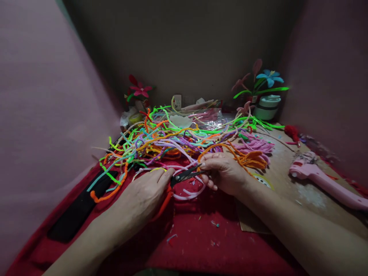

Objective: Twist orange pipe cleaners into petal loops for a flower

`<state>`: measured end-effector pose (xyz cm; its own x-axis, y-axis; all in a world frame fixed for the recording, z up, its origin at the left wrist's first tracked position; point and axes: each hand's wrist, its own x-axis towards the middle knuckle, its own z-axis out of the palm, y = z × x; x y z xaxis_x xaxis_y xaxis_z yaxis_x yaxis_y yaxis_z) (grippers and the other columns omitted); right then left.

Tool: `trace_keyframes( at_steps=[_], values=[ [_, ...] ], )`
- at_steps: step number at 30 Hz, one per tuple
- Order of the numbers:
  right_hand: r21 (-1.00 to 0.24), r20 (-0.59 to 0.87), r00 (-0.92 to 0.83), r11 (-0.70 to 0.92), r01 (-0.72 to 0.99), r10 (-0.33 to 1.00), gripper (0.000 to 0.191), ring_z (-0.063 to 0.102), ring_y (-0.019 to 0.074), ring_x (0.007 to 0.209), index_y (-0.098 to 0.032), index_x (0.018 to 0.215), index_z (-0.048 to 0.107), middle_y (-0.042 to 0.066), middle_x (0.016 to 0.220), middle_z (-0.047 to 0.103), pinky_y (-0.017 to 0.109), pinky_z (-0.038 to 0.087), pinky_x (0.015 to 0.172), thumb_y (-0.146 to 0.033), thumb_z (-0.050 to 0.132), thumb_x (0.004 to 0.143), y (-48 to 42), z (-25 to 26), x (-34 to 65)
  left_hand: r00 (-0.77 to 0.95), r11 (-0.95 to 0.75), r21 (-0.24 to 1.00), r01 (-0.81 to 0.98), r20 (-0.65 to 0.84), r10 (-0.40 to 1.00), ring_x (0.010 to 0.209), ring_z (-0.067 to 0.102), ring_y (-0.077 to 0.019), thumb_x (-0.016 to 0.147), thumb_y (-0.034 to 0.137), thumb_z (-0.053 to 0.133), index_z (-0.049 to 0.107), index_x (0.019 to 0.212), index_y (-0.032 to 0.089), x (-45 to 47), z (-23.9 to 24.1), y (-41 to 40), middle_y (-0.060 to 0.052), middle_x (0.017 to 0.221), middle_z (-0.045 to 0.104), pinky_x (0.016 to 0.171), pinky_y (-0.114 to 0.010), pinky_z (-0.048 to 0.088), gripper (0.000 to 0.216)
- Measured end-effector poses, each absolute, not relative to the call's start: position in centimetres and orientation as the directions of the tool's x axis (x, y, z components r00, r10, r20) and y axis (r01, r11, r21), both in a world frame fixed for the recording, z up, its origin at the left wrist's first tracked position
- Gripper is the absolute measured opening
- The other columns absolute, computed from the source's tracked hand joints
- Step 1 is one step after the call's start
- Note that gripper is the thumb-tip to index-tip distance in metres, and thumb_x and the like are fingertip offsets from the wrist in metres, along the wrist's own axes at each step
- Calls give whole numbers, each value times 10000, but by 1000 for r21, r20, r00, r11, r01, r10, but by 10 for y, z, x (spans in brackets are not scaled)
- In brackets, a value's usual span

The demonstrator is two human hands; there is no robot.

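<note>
- Our left grip (148,189) is clenched around the handle end of the black scissors (184,176), midway along the desk (198,253), above its front edge.
- Our right grip (222,171) pinches an orange stem (221,145) beside the blade tips.
- Tangled stems (169,143) heap toward the back edge.
- A pink glue gun (324,178) lies near the right edge.

Black scissors (185,176) in left hand (148,191)
</note>
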<state>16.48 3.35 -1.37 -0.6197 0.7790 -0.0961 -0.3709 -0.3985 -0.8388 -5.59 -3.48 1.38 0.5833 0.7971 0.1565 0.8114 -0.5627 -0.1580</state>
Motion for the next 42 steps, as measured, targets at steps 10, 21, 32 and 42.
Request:
trace_keyframes(
  at_steps=[10, 21, 32, 42],
  values=[
    [-843, -56, -642, -381, -381, 765, 106, 407, 60, 242, -145, 543, 533, -17, 381, 554, 143, 266, 233, -207, 570, 620, 36, -15, 168, 623, -582, -233, 779, 186, 759, 888, 616, -226, 820, 25, 331, 405, 1218, 123, -58, 12, -39, -133, 1027, 617, 737, -353, 534, 417],
    [-918, -91, -576, -293, -268, 812, 135, 349, 44, 236, -164, 485, 511, -42, 339, 484, 154, 222, 235, -201, 554, 608, 34, -10, 168, 630, -583, -252, 773, 195, 751, 791, 638, -223, 784, 5, 324, 470, 1180, 107, -61, 11, -44, -125, 924, 651, 661, -327, 530, 433],
    [-888, -181, -560, -379, -261, 809, 124, 391, 67, 243, -169, 518, 502, -21, 367, 526, 164, 230, 231, -211, 583, 601, 35, -12, 166, 555, -557, -7, 831, 102, 826, 788, 656, -164, 853, 99, 403, 394, 1278, 188, -71, -1, -46, -61, 969, 667, 684, -252, 521, 434],
    [-841, -102, -632, -406, -357, 768, 138, 431, 66, 276, -156, 584, 508, -24, 428, 567, 168, 306, 263, -210, 621, 641, 33, -15, 165, 557, -568, 52, 821, 143, 818, 914, 653, -198, 822, 96, 405, 411, 1271, 175, -77, 1, -47, -90, 1101, 649, 773, -278, 529, 456]
  ],
)
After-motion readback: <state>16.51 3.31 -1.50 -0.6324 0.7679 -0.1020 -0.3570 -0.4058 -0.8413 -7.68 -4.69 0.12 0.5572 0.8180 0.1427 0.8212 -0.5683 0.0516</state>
